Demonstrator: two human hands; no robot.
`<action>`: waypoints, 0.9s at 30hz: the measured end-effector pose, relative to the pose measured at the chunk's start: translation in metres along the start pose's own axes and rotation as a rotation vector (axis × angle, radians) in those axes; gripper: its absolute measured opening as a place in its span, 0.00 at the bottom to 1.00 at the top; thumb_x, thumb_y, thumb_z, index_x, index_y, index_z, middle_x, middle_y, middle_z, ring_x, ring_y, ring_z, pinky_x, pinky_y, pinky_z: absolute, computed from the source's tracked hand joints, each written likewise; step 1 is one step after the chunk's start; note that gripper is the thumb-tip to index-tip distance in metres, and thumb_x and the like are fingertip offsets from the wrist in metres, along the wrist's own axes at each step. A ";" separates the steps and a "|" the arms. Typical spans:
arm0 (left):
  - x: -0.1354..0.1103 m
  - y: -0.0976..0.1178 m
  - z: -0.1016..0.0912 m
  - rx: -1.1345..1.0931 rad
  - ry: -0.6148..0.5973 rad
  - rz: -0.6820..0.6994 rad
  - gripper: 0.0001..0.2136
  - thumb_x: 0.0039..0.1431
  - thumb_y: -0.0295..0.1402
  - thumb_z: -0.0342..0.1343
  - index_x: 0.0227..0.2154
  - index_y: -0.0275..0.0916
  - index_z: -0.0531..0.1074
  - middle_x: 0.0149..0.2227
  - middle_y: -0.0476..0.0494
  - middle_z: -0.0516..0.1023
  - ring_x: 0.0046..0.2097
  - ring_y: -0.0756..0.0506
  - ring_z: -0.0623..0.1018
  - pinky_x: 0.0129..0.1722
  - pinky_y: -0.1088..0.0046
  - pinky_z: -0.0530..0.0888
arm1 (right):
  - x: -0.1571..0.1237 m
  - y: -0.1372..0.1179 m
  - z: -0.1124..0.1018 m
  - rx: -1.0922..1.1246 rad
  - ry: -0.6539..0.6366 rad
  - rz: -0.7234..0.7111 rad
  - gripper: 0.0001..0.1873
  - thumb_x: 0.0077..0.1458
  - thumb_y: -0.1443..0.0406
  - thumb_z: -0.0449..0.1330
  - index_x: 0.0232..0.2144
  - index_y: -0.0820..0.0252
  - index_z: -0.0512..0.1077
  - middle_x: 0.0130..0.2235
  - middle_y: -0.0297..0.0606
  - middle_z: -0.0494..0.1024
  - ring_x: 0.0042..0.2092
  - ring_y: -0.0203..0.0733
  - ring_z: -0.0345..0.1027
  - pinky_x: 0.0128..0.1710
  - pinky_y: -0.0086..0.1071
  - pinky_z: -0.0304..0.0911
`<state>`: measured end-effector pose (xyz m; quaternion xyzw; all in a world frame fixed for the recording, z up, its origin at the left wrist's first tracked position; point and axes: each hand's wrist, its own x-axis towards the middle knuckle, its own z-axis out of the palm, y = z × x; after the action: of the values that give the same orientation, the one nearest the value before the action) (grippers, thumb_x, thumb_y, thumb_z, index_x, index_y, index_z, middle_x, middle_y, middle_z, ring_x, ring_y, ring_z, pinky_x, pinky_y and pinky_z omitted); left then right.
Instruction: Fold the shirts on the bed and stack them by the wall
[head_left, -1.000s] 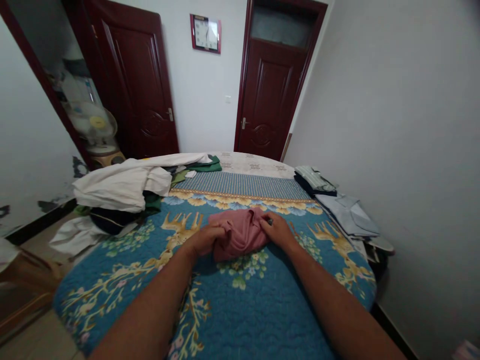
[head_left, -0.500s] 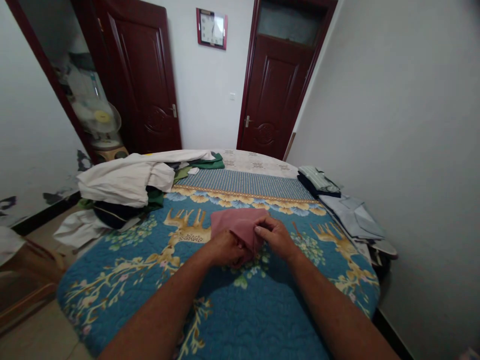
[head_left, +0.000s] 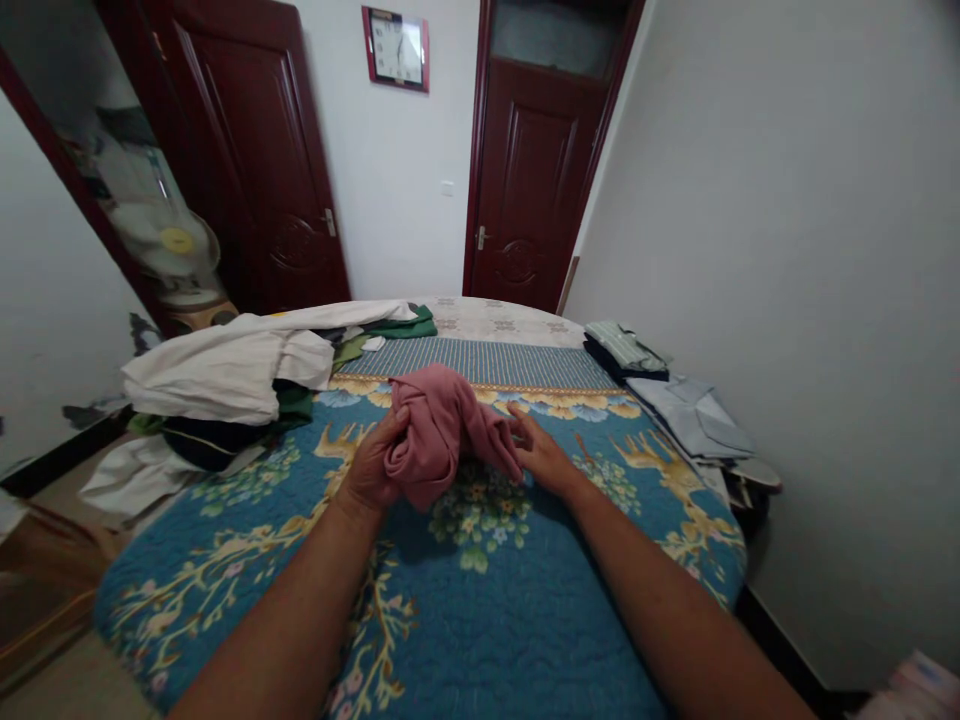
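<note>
A heap of pale and green clothes (head_left: 225,370) lay at the left edge of a bed covered by a blue floral quilt (head_left: 487,600). At the centre, the left hand (head_left: 371,465) had its fingers clasped round a bunched pink garment (head_left: 435,425), raised just above the quilt. The right hand (head_left: 540,455) touched the garment's right end with fingers stretched forward; whether they pinched it could not be told. Folded clothes (head_left: 626,350) sat along the right edge
</note>
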<state>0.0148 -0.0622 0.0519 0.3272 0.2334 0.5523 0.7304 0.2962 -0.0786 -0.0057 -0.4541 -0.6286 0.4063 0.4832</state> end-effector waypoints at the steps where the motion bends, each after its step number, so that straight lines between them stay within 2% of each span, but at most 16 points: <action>1: 0.001 0.000 0.000 -0.015 0.013 -0.007 0.20 0.64 0.36 0.63 0.56 0.35 0.77 0.46 0.38 0.86 0.52 0.37 0.85 0.57 0.59 0.80 | 0.000 -0.004 0.009 0.003 -0.056 -0.016 0.43 0.56 0.51 0.71 0.70 0.49 0.64 0.61 0.45 0.77 0.59 0.51 0.75 0.59 0.50 0.71; 4: 0.004 0.000 0.000 -0.028 0.025 -0.032 0.19 0.64 0.36 0.62 0.56 0.35 0.78 0.47 0.37 0.86 0.54 0.36 0.84 0.59 0.58 0.80 | 0.001 -0.015 0.029 -0.045 -0.159 -0.066 0.41 0.59 0.54 0.68 0.71 0.51 0.62 0.60 0.45 0.78 0.55 0.49 0.77 0.57 0.47 0.72; 6: 0.005 -0.001 0.001 -0.026 0.016 -0.048 0.19 0.65 0.35 0.62 0.56 0.35 0.78 0.48 0.37 0.86 0.55 0.36 0.84 0.59 0.58 0.80 | 0.000 -0.021 0.038 -0.102 -0.158 -0.096 0.44 0.61 0.57 0.66 0.75 0.49 0.55 0.61 0.44 0.77 0.53 0.48 0.78 0.57 0.47 0.72; 8: 0.006 -0.002 0.001 -0.028 0.010 -0.065 0.18 0.64 0.34 0.62 0.55 0.35 0.78 0.49 0.37 0.86 0.56 0.36 0.84 0.60 0.57 0.79 | -0.001 -0.025 0.044 -0.170 -0.118 -0.172 0.46 0.61 0.60 0.65 0.76 0.48 0.51 0.63 0.44 0.75 0.56 0.48 0.76 0.59 0.47 0.70; 10: 0.006 -0.005 0.002 -0.030 0.011 -0.081 0.18 0.64 0.32 0.62 0.56 0.35 0.78 0.50 0.37 0.86 0.56 0.37 0.84 0.60 0.58 0.79 | -0.002 -0.028 0.049 -0.258 -0.101 -0.300 0.41 0.61 0.62 0.65 0.73 0.50 0.58 0.64 0.44 0.74 0.61 0.50 0.72 0.63 0.48 0.66; 12: 0.006 -0.009 0.004 -0.015 0.003 -0.100 0.19 0.62 0.29 0.63 0.56 0.35 0.77 0.51 0.38 0.86 0.56 0.37 0.84 0.60 0.60 0.79 | -0.001 -0.029 0.051 -0.338 -0.129 -0.410 0.30 0.60 0.63 0.65 0.64 0.51 0.71 0.61 0.43 0.76 0.61 0.52 0.70 0.64 0.46 0.64; 15: 0.005 -0.011 0.004 0.021 -0.027 -0.097 0.20 0.61 0.29 0.64 0.57 0.36 0.77 0.52 0.38 0.85 0.56 0.38 0.84 0.60 0.61 0.79 | 0.000 -0.029 0.046 -0.378 -0.147 -0.424 0.10 0.62 0.62 0.61 0.44 0.53 0.80 0.47 0.39 0.82 0.49 0.48 0.75 0.53 0.40 0.69; 16: 0.006 -0.010 0.003 0.021 -0.028 -0.080 0.20 0.62 0.29 0.64 0.56 0.36 0.77 0.51 0.38 0.85 0.56 0.37 0.84 0.60 0.60 0.79 | 0.000 -0.028 0.041 -0.384 -0.105 -0.393 0.09 0.64 0.61 0.59 0.38 0.54 0.79 0.41 0.37 0.81 0.44 0.46 0.74 0.48 0.37 0.69; 18: 0.007 -0.003 -0.002 -0.011 0.001 -0.040 0.18 0.63 0.31 0.63 0.56 0.37 0.78 0.51 0.39 0.86 0.56 0.37 0.84 0.60 0.60 0.79 | 0.001 -0.027 0.028 -0.392 0.028 -0.298 0.15 0.67 0.59 0.56 0.30 0.55 0.76 0.32 0.34 0.77 0.36 0.42 0.70 0.40 0.33 0.65; 20: 0.010 0.006 -0.008 -0.072 0.055 -0.013 0.17 0.65 0.32 0.61 0.55 0.36 0.78 0.50 0.39 0.86 0.56 0.37 0.84 0.60 0.60 0.79 | 0.002 -0.025 0.014 -0.384 0.179 -0.208 0.19 0.68 0.57 0.55 0.26 0.56 0.74 0.28 0.33 0.74 0.33 0.40 0.67 0.37 0.32 0.62; 22: 0.012 0.014 -0.012 -0.126 0.101 -0.002 0.15 0.66 0.32 0.59 0.54 0.36 0.79 0.48 0.39 0.87 0.55 0.37 0.84 0.60 0.60 0.79 | 0.004 -0.023 0.005 -0.347 0.279 -0.164 0.17 0.67 0.57 0.55 0.29 0.56 0.75 0.29 0.33 0.76 0.33 0.40 0.68 0.38 0.33 0.63; 24: 0.014 0.014 -0.014 -0.134 0.109 -0.018 0.14 0.66 0.31 0.59 0.52 0.36 0.80 0.46 0.39 0.87 0.54 0.37 0.85 0.58 0.61 0.80 | 0.005 -0.020 0.004 -0.293 0.313 -0.153 0.13 0.65 0.59 0.56 0.43 0.57 0.78 0.40 0.36 0.80 0.36 0.40 0.70 0.41 0.35 0.67; 26: 0.013 0.007 -0.013 -0.089 0.070 -0.063 0.14 0.64 0.30 0.61 0.51 0.35 0.80 0.43 0.40 0.87 0.50 0.38 0.86 0.54 0.62 0.82 | 0.005 -0.018 0.010 -0.256 0.273 -0.162 0.27 0.62 0.61 0.59 0.63 0.53 0.70 0.56 0.42 0.78 0.40 0.40 0.73 0.46 0.38 0.70; 27: 0.012 0.001 -0.011 -0.052 0.035 -0.092 0.14 0.62 0.29 0.63 0.51 0.35 0.80 0.42 0.40 0.87 0.48 0.38 0.86 0.52 0.63 0.82 | 0.004 -0.017 0.015 -0.254 0.226 -0.185 0.35 0.60 0.62 0.60 0.69 0.51 0.64 0.63 0.44 0.74 0.44 0.42 0.74 0.50 0.40 0.71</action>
<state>0.0102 -0.0482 0.0455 0.2872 0.2463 0.5295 0.7592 0.2778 -0.0803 0.0087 -0.4946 -0.6555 0.2240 0.5250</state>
